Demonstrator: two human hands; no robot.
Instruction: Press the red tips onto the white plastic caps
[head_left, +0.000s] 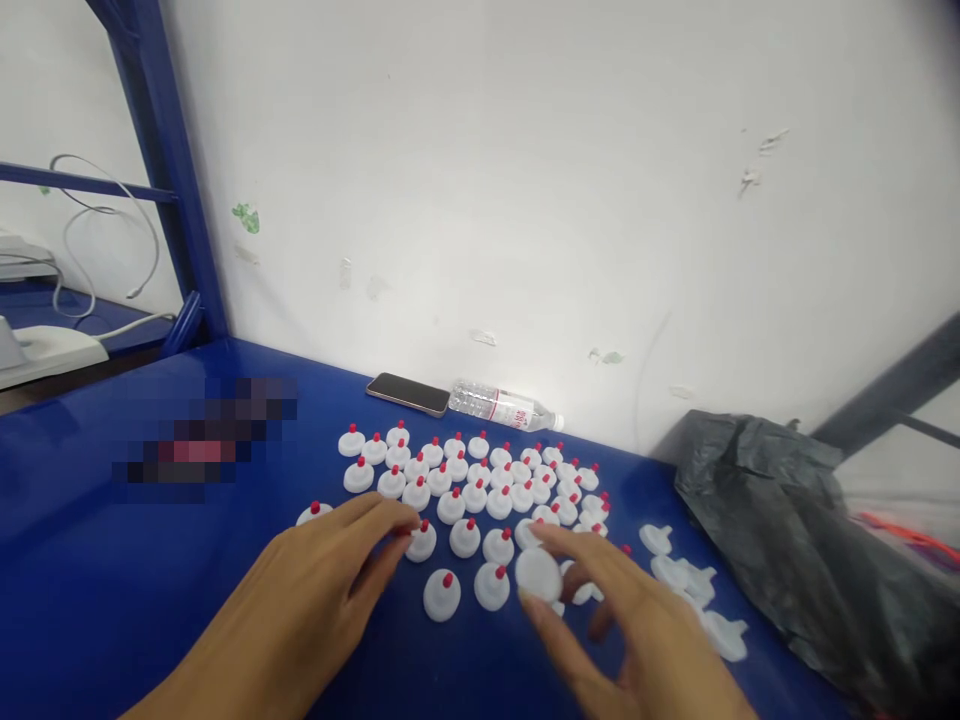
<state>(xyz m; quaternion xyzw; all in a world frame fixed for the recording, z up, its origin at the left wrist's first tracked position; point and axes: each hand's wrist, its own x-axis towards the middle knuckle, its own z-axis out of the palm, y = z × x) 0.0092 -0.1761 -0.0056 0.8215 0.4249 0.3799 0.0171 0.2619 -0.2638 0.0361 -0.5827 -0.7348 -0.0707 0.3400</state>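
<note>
Several white caps with red tips (465, 478) stand in rows on the blue table (90, 590). My left hand (330, 585) lies flat over the near left of the rows, its fingers stretched out and touching a cap (421, 541). My right hand (630, 630) pinches one white cap (538, 574) between thumb and fingers, its flat underside facing me, just above the front row. A few white caps without red tips (679, 572) lie to the right of that hand.
A phone (409, 394) and a lying water bottle (504, 406) rest against the white wall at the back. A crumpled black plastic bag (795, 540) fills the right. A blue shelf frame (161, 160) with cables stands at the left.
</note>
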